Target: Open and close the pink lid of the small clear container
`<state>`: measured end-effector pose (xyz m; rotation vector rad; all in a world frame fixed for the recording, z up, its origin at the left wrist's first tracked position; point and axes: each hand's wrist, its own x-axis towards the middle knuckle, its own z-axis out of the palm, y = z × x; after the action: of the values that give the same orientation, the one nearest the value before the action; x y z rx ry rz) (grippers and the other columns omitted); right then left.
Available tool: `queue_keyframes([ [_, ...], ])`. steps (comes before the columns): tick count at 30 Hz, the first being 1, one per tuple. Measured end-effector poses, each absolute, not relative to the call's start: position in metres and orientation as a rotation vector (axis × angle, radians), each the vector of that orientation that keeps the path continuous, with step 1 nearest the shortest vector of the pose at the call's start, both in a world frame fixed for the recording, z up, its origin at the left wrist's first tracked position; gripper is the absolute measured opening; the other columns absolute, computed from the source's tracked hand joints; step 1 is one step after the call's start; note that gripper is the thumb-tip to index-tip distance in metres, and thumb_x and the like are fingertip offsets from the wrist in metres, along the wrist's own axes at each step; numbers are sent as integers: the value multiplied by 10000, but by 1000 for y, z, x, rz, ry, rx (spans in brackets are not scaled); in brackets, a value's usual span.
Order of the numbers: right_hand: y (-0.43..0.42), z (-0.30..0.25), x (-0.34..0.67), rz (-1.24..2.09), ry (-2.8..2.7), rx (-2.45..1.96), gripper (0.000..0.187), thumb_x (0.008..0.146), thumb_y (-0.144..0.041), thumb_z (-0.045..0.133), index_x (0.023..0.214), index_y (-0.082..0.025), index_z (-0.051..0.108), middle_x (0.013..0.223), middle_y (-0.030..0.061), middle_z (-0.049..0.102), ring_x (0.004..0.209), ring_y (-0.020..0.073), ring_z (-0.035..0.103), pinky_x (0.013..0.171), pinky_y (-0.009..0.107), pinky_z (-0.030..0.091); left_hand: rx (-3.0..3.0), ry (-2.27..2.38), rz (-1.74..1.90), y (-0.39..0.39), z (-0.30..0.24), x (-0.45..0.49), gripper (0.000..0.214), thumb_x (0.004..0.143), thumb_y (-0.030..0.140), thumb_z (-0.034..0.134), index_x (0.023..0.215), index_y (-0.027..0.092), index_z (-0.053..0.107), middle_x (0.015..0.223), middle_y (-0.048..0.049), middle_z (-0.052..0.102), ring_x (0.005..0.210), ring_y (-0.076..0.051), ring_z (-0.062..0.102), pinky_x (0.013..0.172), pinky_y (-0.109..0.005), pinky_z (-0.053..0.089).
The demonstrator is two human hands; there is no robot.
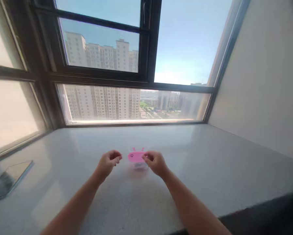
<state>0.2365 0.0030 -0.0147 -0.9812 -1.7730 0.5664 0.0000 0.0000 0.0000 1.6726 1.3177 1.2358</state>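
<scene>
A small plastic box with a pink lid [136, 156] and a see-through body [139, 165] sits on the pale counter, in the middle of the view. Two pink tabs stick up behind the lid, and a small dark ring-shaped mark or object shows on its left part. My right hand [156, 162] is closed at the lid's right end, thumb and fingers on its edge. Just left of the box, apart from it, my left hand [108, 164] is curled with thumb and fingertips brought together. What it pinches, if anything, is too small to tell.
The pale glossy counter [136, 209] runs back to a dark-framed window [146, 85]. A flat glass-like panel [10, 179] lies at the far left. A white wall [261, 88] bounds the right side, and something dark [266, 212] fills the lower right corner.
</scene>
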Motion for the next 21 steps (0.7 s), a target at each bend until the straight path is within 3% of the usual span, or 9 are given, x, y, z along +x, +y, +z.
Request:
queue_keyframes([
  [7, 3, -15, 237, 585, -1755, -978, 224, 756, -293, 553, 706, -101, 656, 477, -46, 372, 453, 70, 310, 439, 201, 233, 1763, 1362, 1217, 11, -18, -6, 225, 692, 346, 618, 774, 139, 649, 550, 4, 571, 531, -132, 502, 501, -227, 390],
  [12, 2, -12, 236, 596, -1773, -970, 214, 751, -282, 554, 696, -99, 651, 477, -52, 353, 449, 69, 294, 437, 204, 222, 1878, 1381, 1274, 19, -25, -11, 220, 694, 363, 623, 735, 152, 669, 812, -58, 650, 639, -146, 547, 551, -233, 432],
  [21, 2, -13, 236, 585, -1768, -973, 218, 756, -290, 550, 709, -105, 656, 482, -53, 351, 452, 69, 292, 437, 204, 219, 1969, 1506, 1201, 14, -20, -10, 241, 718, 383, 593, 750, 155, 662, 621, -18, 618, 600, -156, 558, 570, -243, 421],
])
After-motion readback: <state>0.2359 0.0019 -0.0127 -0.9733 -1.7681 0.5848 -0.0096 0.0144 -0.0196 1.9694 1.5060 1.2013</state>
